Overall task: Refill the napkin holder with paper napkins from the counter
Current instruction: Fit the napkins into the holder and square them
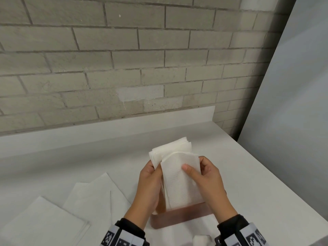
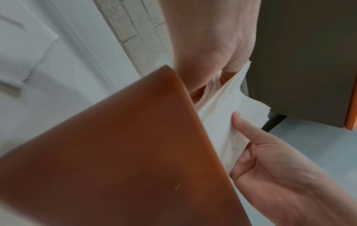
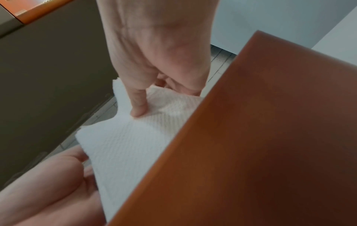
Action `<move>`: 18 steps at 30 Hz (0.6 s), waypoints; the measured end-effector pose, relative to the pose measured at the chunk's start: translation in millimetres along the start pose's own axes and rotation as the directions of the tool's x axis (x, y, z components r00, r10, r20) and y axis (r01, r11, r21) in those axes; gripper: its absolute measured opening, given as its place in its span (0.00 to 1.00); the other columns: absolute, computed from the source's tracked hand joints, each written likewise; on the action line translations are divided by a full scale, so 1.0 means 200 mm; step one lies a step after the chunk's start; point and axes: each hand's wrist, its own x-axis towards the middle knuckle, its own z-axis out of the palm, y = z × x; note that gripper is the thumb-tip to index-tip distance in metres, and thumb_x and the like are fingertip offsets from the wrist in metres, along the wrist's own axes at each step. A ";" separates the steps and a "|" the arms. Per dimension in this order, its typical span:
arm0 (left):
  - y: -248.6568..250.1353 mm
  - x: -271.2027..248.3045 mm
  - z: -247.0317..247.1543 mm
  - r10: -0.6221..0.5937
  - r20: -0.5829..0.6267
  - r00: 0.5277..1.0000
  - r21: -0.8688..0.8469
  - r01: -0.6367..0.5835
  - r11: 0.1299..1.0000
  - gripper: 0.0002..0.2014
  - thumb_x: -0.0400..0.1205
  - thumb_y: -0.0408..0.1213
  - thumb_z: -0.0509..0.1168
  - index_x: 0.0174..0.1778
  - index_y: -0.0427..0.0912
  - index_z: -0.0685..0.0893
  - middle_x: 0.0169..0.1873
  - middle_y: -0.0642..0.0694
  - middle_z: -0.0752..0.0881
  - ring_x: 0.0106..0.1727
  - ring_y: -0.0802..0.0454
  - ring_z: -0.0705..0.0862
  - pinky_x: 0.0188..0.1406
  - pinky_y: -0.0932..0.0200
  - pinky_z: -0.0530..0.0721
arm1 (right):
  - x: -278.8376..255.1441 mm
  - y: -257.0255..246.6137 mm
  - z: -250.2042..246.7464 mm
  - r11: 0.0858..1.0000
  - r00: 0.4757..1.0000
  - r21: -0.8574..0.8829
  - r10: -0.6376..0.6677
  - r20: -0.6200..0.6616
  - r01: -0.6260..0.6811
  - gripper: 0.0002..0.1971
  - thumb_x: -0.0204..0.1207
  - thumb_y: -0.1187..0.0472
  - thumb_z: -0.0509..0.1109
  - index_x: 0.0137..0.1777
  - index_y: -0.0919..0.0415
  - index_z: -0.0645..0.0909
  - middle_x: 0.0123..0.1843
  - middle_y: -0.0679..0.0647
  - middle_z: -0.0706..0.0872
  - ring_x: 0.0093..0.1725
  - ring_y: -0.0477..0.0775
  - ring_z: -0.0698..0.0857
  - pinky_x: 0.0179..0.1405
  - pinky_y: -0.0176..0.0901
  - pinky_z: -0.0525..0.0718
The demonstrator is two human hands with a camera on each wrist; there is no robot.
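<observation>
White desk [image 1: 239, 174] running along a grey brick wall, low white upstand at its back edge. Brown napkin holder [image 1: 179, 218] standing on it near the front, its base sitting flat. Loose paper napkins [image 1: 92, 197] lying spread and overlapping to the holder's left; a squarer stack [image 1: 44, 222] sitting nearest the front-left. A small white crumpled piece [image 1: 201, 240] resting at the front edge.

Head camera looks down at the bench [image 1: 230, 166]; both wrist cameras sit close, sharing the brown napkin holder [image 2: 115, 152].
</observation>
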 end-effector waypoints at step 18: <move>-0.02 -0.04 0.04 0.132 -0.028 0.991 0.009 -0.132 0.991 0.14 0.80 0.48 0.59 0.52 0.50 0.87 0.48 0.49 0.92 0.52 0.50 0.89 0.54 0.50 0.86 | 0.00 -0.02 0.06 0.984 0.976 0.130 -0.099 -0.192 0.126 0.14 0.72 0.62 0.76 0.54 0.48 0.79 0.50 0.45 0.89 0.48 0.40 0.88 0.43 0.30 0.83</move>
